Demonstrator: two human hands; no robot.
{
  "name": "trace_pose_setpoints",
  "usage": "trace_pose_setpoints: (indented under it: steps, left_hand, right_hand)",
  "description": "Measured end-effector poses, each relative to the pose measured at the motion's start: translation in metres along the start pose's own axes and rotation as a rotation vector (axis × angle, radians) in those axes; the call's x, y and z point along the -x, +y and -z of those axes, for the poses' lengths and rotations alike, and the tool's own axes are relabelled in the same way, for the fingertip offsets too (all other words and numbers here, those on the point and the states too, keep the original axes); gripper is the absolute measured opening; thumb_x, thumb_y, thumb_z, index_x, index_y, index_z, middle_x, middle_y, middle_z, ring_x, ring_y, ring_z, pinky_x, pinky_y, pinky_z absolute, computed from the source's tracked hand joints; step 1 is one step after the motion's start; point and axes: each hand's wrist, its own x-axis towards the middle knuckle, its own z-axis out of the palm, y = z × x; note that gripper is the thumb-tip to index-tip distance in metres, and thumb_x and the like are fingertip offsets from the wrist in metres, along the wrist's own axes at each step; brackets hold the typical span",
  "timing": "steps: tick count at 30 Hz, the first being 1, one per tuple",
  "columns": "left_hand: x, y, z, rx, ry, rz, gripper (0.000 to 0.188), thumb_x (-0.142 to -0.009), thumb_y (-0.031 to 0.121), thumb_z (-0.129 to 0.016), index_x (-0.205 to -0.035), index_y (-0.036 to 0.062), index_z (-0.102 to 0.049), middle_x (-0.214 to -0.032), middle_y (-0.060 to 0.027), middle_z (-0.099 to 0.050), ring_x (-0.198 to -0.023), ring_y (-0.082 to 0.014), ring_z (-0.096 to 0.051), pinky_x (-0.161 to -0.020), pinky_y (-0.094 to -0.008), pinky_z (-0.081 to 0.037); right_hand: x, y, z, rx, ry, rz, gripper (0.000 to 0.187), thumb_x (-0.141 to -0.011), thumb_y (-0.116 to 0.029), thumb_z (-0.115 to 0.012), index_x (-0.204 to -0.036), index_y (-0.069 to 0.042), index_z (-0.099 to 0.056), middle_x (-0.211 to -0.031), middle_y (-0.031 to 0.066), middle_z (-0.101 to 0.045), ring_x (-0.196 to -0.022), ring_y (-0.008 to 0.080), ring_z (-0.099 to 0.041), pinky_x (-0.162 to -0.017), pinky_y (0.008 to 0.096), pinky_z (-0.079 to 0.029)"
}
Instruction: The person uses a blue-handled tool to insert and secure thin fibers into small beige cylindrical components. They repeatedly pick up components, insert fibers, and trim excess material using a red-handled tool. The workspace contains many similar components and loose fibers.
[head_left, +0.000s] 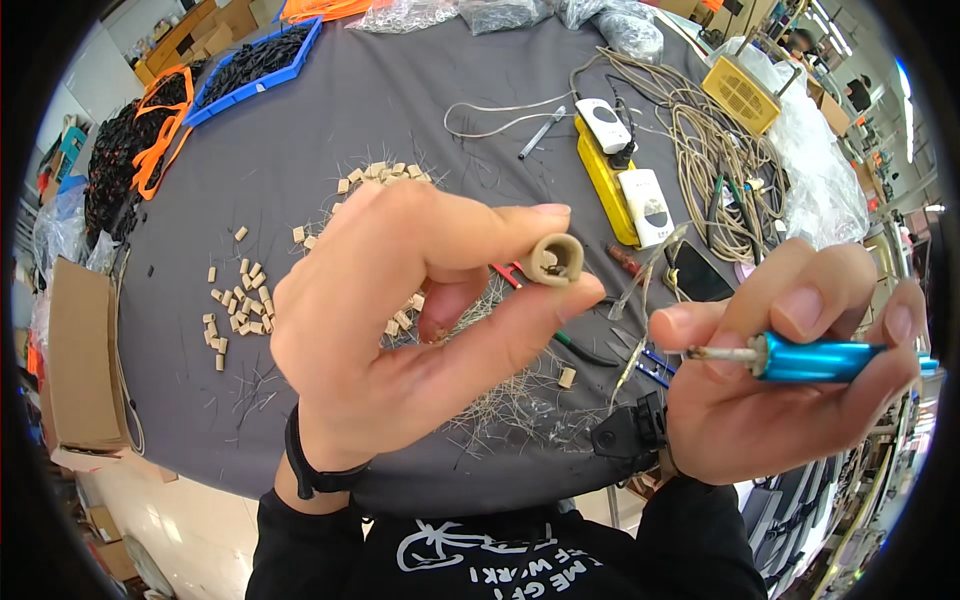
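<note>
Between the thumb and forefinger of my left hand (400, 290) is a small beige hollow cylinder (558, 258), its open end facing up toward me. Something small and dark shows inside it; I cannot make out what. My right hand (790, 390) is closed around a tool with a shiny blue handle (815, 358). A thin, stained shaft (720, 354) sticks out of the handle toward my left hand, well apart from the cylinder. Behind and left of my left hand lie several small beige cylinders (250, 300) on the grey cloth. Others are partly hidden by that hand.
Thin wire offcuts (500, 400) litter the grey cloth (420, 90). At right are a yellow power strip (605, 185) with white plugs, coiled cable (705, 130), a phone (700, 272) and pliers (585, 350). A blue tray (255, 75) of black parts stands far left, above a cardboard box (88, 355).
</note>
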Motion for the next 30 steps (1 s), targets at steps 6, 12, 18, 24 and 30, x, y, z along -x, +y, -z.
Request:
trace_pose_setpoints:
  steps: [6, 12, 18, 24, 30]
  left_hand:
    - [-0.002, 0.005, 0.0, 0.119, -0.04, 0.143, 0.025, -0.069, 0.011, -0.066, -0.086, -0.0025, -0.053, -0.066, 0.0003, -0.047, -0.057, -0.0044, -0.037, -0.052, -0.0174, -0.028]
    - [-0.002, 0.005, -0.002, 0.229, -0.032, 0.228, 0.023, -0.076, 0.018, -0.06, -0.085, -0.0019, -0.052, -0.066, 0.0005, -0.044, -0.057, -0.0038, -0.034, -0.052, -0.0172, -0.027]
    - [-0.003, 0.004, 0.0, 0.238, -0.034, 0.223, 0.027, -0.076, 0.023, -0.059, -0.084, -0.0014, -0.051, -0.064, 0.0016, -0.04, -0.056, -0.0037, -0.034, -0.05, -0.0171, -0.026]
    - [-0.004, 0.005, -0.004, 0.441, -0.011, 0.311, 0.033, -0.076, 0.029, -0.06, -0.082, -0.0011, -0.05, -0.063, 0.0011, -0.039, -0.047, -0.0029, -0.034, -0.044, -0.0171, -0.023]
    - [0.0, -0.002, 0.0, 0.958, -0.182, 0.637, 0.041, -0.072, 0.035, -0.063, -0.08, -0.0026, -0.05, -0.062, 0.0006, -0.041, -0.041, -0.0038, -0.035, -0.038, -0.0176, -0.024]
  right_hand:
    - [-0.003, -0.004, 0.012, -0.119, -0.014, -0.034, 0.024, -0.09, -0.029, -0.028, -0.097, -0.007, -0.033, -0.077, 0.0097, -0.041, -0.05, 0.0147, -0.044, -0.046, 0.0366, -0.055]
    - [-0.005, -0.003, 0.009, -0.115, 0.003, -0.011, 0.024, -0.09, -0.028, -0.028, -0.094, -0.004, -0.033, -0.075, 0.0099, -0.041, -0.045, 0.0135, -0.041, -0.037, 0.0312, -0.052]
    - [-0.008, -0.003, 0.009, -0.126, -0.008, -0.01, 0.023, -0.089, -0.026, -0.029, -0.093, -0.003, -0.033, -0.071, 0.0099, -0.041, -0.042, 0.014, -0.041, -0.032, 0.0297, -0.049]
    - [-0.012, -0.006, 0.009, -0.245, -0.022, -0.113, 0.024, -0.089, -0.023, -0.028, -0.095, -0.001, -0.034, -0.067, 0.0105, -0.041, -0.039, 0.0161, -0.04, -0.028, 0.029, -0.046]
    - [-0.008, 0.01, -0.011, -0.148, -0.09, -0.482, 0.036, -0.076, -0.012, -0.051, -0.103, 0.008, -0.037, -0.046, 0.0061, -0.046, -0.029, 0.0105, -0.039, -0.026, 0.0184, -0.028]
